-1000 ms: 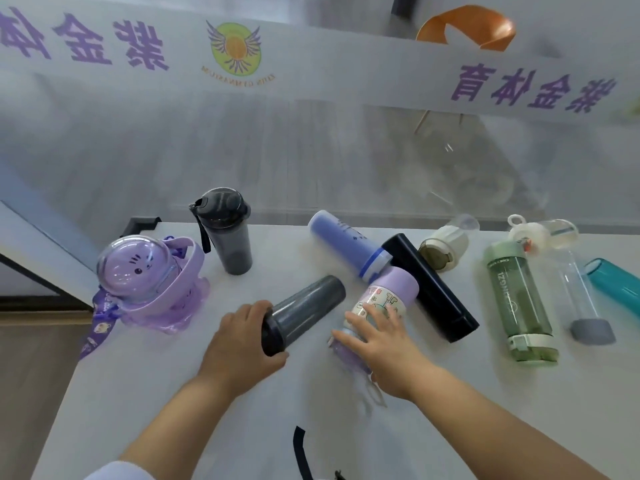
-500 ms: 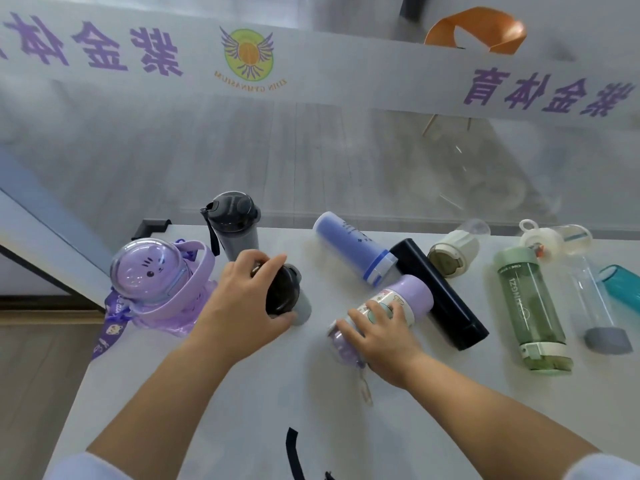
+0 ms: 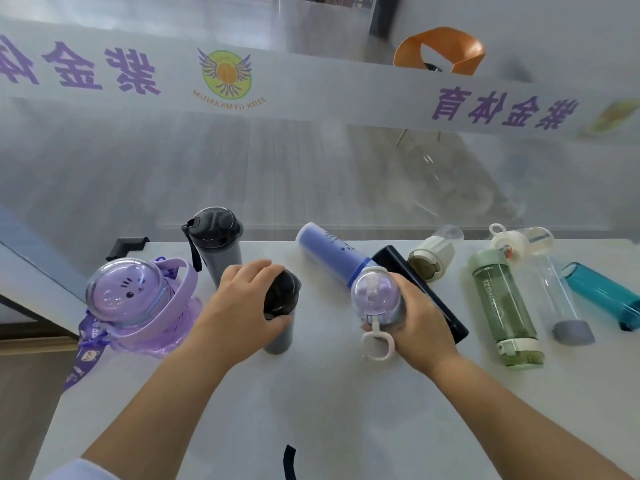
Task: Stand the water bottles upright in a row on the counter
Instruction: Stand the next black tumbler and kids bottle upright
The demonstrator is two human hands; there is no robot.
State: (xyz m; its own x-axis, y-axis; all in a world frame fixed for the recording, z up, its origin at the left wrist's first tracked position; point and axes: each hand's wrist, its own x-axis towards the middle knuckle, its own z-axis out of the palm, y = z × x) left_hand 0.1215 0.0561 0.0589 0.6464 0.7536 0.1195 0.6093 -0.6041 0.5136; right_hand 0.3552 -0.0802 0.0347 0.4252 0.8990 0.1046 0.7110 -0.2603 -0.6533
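Grey bottle [image 3: 278, 323] upright under our left hand [image 3: 249, 306], closed on its cap; right hand [image 3: 420, 327] wraps the lilac bottle [image 3: 377, 303], axis near vertical, blue bottle [image 3: 329, 252] lying just beyond.

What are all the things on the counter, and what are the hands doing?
Dome-lid kids' bottle: 1, purple, far left, upright.
Grey bottle: 1, dark lid, back left, upright.
Smoky bottle: 1, black lid, upright, under left hand.
Small lilac bottle: 1, upright, in right hand.
Blue bottle: 1, lying.
Black flask: 1, lying.
Cream bottle: 1, lying.
Green bottle: 1, lying.
Clear bottle: 1, lying.
Teal bottle: 1, right edge, lying.
Left hand: gripping lid.
Right hand: gripping.
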